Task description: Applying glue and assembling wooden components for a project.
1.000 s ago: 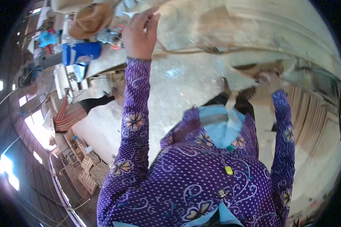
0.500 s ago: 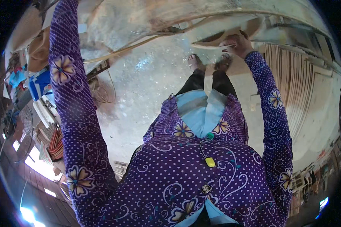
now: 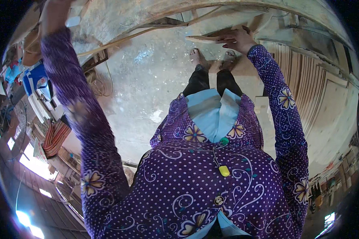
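At the upper right, here's the right hand (image 3: pixel 241 41), fingers bent and closed over one end of a wooden board (image 3: pixel 203 39) just beyond the feet (image 3: pixel 198 58); at far upper left, the left hand (image 3: pixel 56 16) is a blur near the table (image 3: pixel 119 18), finger spread and any hold impossible to tell

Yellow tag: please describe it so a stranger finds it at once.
Find the purple dotted shirt filling the lower centre. On its front, a thin cord leads to the tag, whose plain yellow differs from the green bead higher in view.
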Action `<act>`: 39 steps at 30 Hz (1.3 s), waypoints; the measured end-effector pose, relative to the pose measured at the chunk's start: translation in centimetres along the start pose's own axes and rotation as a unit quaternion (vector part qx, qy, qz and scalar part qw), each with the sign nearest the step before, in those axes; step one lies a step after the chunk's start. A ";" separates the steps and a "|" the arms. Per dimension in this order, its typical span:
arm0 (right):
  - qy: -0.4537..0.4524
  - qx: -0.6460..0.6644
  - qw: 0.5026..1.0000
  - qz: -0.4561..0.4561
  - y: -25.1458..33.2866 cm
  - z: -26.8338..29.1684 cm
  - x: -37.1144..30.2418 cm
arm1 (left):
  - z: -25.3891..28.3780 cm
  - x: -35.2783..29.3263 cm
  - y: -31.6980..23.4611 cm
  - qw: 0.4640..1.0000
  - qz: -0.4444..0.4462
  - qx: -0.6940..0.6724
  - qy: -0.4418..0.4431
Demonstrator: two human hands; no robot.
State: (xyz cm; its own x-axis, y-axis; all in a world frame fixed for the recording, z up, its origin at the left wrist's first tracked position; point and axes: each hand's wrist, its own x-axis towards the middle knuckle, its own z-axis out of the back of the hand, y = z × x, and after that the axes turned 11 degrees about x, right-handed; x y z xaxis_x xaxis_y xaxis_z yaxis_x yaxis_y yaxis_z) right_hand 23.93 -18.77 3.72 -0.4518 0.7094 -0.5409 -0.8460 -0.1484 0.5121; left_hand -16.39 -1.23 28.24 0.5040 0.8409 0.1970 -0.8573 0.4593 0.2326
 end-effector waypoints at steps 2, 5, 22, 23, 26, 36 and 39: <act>-0.018 -0.014 0.999 0.025 -0.4 -1.2 0.7 | -0.7 -6.2 -4.6 0.962 0.107 -0.235 0.089; -0.020 0.011 0.998 0.057 -2.3 -2.4 1.4 | -3.2 -9.9 -20.0 0.886 0.143 -0.434 0.075; 0.002 0.110 0.987 0.114 -1.8 -2.2 2.1 | -14.7 -13.5 -36.6 0.914 0.294 -0.276 -0.049; -0.011 0.094 0.989 0.115 -1.5 -2.3 2.0 | -14.7 -13.6 -36.6 0.916 0.291 -0.269 -0.065; 0.002 0.122 0.984 0.126 -1.2 -1.8 1.9 | -14.5 -13.5 -37.0 0.916 0.300 -0.256 -0.071; -0.017 0.094 0.986 0.136 -2.8 -3.1 2.7 | -11.8 -15.6 -38.4 0.958 0.246 -0.118 0.091; -0.040 0.063 0.990 0.119 -2.4 -2.9 2.4 | -11.4 -16.2 -39.4 0.962 0.219 -0.126 0.106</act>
State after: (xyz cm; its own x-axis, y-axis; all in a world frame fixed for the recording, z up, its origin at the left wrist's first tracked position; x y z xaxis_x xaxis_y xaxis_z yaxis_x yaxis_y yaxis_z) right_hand 24.09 -18.70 -0.73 -0.6063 0.7175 -0.3430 -0.6742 -0.2350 0.7001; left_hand 7.98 -29.66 5.00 0.0782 0.9968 0.0190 -0.9943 0.0794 -0.0718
